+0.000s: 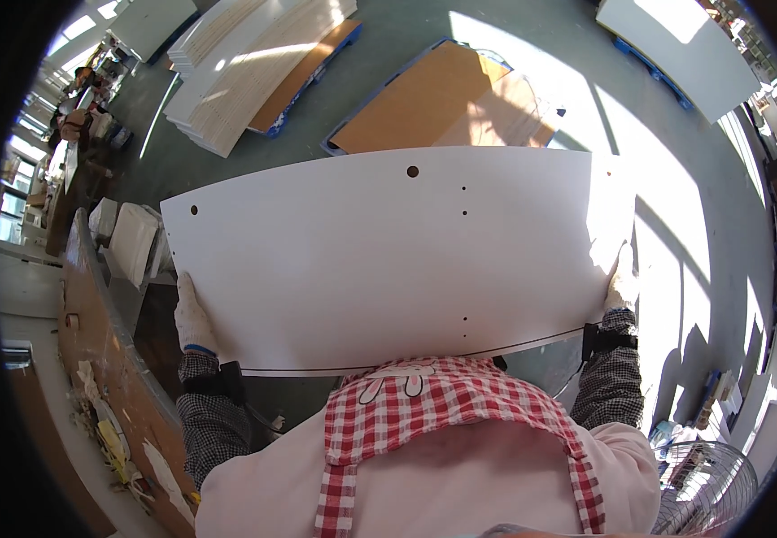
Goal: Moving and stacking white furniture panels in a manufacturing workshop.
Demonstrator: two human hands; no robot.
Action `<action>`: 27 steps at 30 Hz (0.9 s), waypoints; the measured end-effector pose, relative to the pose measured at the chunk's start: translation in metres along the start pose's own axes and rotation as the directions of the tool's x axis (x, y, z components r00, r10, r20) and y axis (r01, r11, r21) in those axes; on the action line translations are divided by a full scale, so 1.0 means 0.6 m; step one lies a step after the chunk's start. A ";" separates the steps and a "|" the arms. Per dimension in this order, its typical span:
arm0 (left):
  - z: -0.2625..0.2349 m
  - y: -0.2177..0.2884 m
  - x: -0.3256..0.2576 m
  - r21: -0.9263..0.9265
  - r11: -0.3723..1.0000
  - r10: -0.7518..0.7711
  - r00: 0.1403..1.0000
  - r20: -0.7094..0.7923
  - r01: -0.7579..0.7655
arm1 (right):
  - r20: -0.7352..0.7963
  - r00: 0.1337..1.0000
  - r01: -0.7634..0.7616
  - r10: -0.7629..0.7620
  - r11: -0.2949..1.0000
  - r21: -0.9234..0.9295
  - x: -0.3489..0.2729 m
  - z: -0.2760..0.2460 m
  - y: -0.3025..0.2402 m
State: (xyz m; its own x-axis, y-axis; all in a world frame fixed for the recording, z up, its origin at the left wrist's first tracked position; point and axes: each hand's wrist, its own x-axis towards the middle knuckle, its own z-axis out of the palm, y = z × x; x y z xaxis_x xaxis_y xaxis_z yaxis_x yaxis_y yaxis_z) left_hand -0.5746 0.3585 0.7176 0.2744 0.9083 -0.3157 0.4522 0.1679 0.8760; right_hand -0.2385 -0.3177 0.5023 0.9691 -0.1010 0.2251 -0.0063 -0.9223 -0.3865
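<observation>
A large white panel (pixel 335 260) with several drilled holes spans the space in front of me, its near edge up against my red checked apron (pixel 460 394). A dark line runs along that near edge. On the panel's left end is my left hand (pixel 193 316), in a white work glove, gripping the edge with its fingertips partly hidden. At the opposite end my right hand (pixel 623 282), gloved too, holds the right edge in bright sunlight. Both forearms wear dark checked sleeves with black straps.
Stacked white boards (pixel 245 81) lie on a pallet at the far left. A brown sheet (pixel 415 94) rests on another pallet ahead. White boards (pixel 685 45) stand far right. A wooden bench (pixel 119 359) is at my left, a wire-caged fan (pixel 707 484) at lower right.
</observation>
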 end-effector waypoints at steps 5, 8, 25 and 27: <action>0.231 0.002 0.126 0.289 0.948 0.058 0.967 0.248 -0.131 | -0.013 0.973 -0.229 0.230 0.971 0.076 0.063 -0.063 0.054; 0.345 0.029 0.161 0.275 0.956 -0.188 0.928 0.320 0.099 | -0.001 0.940 -0.337 0.340 0.931 0.140 0.089 -0.090 0.066; 0.837 0.136 0.085 0.447 0.895 -0.173 0.926 0.336 0.005 | 0.353 0.734 -0.660 0.581 0.486 0.573 0.491 -0.092 0.200; 0.859 0.093 0.078 0.453 0.891 -0.128 0.937 0.325 -0.036 | 0.427 0.716 -0.684 0.553 0.430 0.590 0.588 -0.074 0.218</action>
State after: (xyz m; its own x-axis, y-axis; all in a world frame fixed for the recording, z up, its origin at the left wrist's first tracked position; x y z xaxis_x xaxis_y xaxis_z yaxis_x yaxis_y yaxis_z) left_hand -0.0991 0.2128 0.5637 0.4751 0.7052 -0.5263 0.7775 -0.0564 0.6263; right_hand 0.0917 -0.4904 0.5706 0.7954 -0.4229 -0.4342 -0.5198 -0.1073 -0.8475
